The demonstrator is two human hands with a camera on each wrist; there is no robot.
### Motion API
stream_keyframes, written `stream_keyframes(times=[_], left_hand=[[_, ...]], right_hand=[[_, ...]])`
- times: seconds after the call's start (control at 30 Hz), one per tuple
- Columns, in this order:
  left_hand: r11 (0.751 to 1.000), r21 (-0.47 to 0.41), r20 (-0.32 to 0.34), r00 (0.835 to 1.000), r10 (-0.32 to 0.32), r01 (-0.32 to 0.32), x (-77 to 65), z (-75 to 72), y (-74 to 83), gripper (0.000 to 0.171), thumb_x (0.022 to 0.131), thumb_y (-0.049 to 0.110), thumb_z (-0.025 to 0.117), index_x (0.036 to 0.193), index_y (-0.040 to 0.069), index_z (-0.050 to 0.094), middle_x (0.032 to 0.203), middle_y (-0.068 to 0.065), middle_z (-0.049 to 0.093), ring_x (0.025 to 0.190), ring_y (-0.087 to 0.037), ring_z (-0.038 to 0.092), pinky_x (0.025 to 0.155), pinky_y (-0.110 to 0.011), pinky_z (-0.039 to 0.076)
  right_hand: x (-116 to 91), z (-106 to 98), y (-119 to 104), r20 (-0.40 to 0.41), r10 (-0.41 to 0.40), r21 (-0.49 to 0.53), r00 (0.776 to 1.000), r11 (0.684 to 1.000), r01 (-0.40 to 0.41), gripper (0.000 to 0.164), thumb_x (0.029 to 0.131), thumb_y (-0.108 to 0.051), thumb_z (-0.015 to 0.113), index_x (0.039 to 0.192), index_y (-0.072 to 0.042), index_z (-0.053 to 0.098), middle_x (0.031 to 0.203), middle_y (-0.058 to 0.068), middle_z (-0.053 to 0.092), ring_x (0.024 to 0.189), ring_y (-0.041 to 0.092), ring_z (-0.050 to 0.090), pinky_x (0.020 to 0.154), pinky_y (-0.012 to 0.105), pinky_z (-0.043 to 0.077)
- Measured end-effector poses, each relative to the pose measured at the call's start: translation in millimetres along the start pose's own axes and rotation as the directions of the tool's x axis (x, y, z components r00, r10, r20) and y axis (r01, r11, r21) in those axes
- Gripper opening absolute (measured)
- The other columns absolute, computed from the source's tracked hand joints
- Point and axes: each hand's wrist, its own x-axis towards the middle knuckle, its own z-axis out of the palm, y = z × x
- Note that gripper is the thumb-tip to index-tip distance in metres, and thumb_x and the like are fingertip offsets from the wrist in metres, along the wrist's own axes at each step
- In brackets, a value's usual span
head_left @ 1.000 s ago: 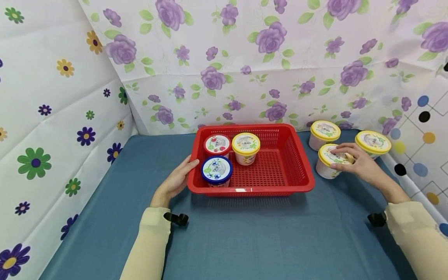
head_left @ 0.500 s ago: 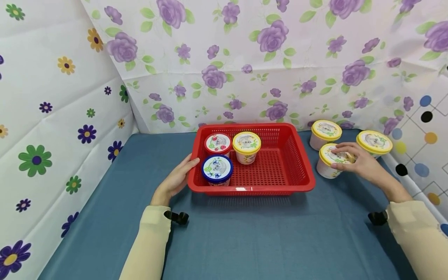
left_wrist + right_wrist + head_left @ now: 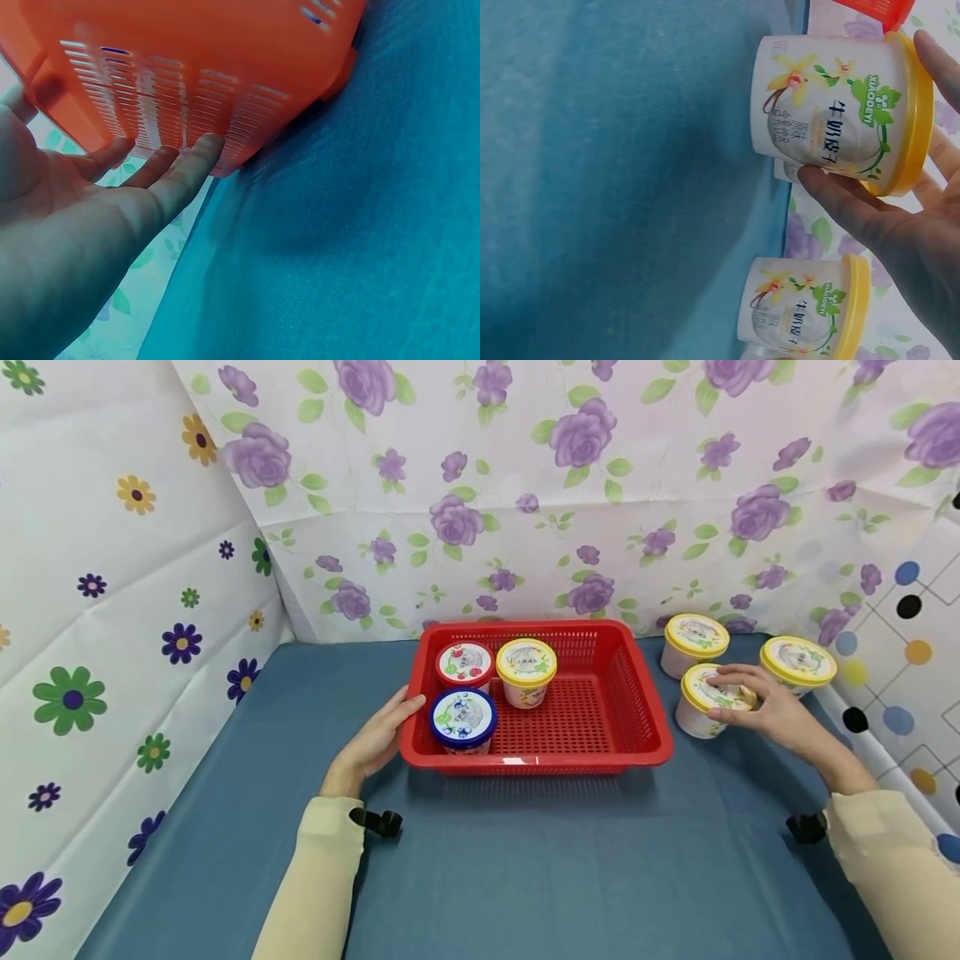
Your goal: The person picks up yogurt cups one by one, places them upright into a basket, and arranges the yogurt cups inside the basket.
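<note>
My left hand point(image 3: 372, 743) grips the left rim of a red plastic basket point(image 3: 536, 766), thumb over the edge and fingers against the slotted outer wall point(image 3: 225, 45). Inside, a red-lidded tub point(image 3: 465, 665), a blue-lidded tub point(image 3: 463, 718) and a yellow-lidded tub point(image 3: 527, 664) stand upright on the left side. To the basket's right, my right hand point(image 3: 765, 706) holds another yellow-lidded tub point(image 3: 701, 706) around its lid and side. In the right wrist view, that white printed tub point(image 3: 825, 112) sits between thumb and fingers.
Two more yellow-lidded tubs stand nearby, one behind point(image 3: 694, 639) and one to the right point(image 3: 798, 662). A blue cloth point(image 3: 555, 868) covers the table. Floral sheets point(image 3: 525, 510) hang at the back and sides, close to the right-hand tubs.
Both hands, the basket and the tubs keep their places. Only a very slight shift of the head view shows.
</note>
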Motion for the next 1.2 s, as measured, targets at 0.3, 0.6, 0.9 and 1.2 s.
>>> stream_keyframes(times=[0.3, 0.6, 0.9, 1.2], left_hand=[[1.000, 0.013, -0.015, 1.000, -0.009, 0.009, -0.1, -0.4, -0.6, 0.073, 0.107, 0.047, 0.052, 0.167, 0.023, 0.018, 0.158, -0.014, 0.044, 0.131, -0.025, 0.056, 0.102, -0.036, 0.054], [1.000, -0.001, -0.005, 1.000, -0.011, 0.011, -0.5, 0.2, 0.8, 0.072, 0.108, 0.046, 0.051, 0.168, 0.022, 0.017, 0.158, -0.014, 0.043, 0.132, -0.025, 0.054, 0.104, -0.036, 0.053], [1.000, -0.013, -0.004, 1.000, 0.001, -0.001, -0.8, 0.5, 1.8, 0.070, 0.109, 0.044, 0.050, 0.167, 0.022, 0.018, 0.156, -0.015, 0.045, 0.127, -0.023, 0.058, 0.101, -0.034, 0.055], [1.000, 0.003, -0.017, 1.000, -0.023, 0.023, 0.6, 0.1, 0.0, 0.074, 0.107, 0.048, 0.052, 0.167, 0.023, 0.018, 0.156, -0.014, 0.046, 0.129, -0.023, 0.057, 0.103, -0.037, 0.054]], right_hand=[[-2.1, 4.1, -0.5, -0.036, -0.019, -0.009, 0.999, 1.000, 0.018, 0.058, 0.096, -0.030, 0.078, 0.147, -0.012, 0.058, 0.159, 0.016, 0.035, 0.145, 0.043, 0.026, 0.108, 0.078, 0.022], [-2.6, 3.7, 0.3, -0.033, 0.002, 0.014, 0.999, 1.000, -0.001, 0.060, 0.097, -0.028, 0.077, 0.150, -0.013, 0.056, 0.161, 0.016, 0.033, 0.145, 0.042, 0.025, 0.108, 0.077, 0.023], [-4.9, -0.8, -11.0, -0.016, 0.014, 0.031, 1.000, 0.999, -0.013, 0.059, 0.099, -0.030, 0.074, 0.152, -0.014, 0.053, 0.163, 0.015, 0.030, 0.145, 0.041, 0.026, 0.109, 0.078, 0.021], [-11.2, -18.9, -30.0, -0.027, 0.013, 0.014, 1.000, 1.000, -0.012, 0.059, 0.100, -0.029, 0.073, 0.154, -0.017, 0.052, 0.166, 0.011, 0.027, 0.152, 0.041, 0.017, 0.107, 0.075, 0.025]])
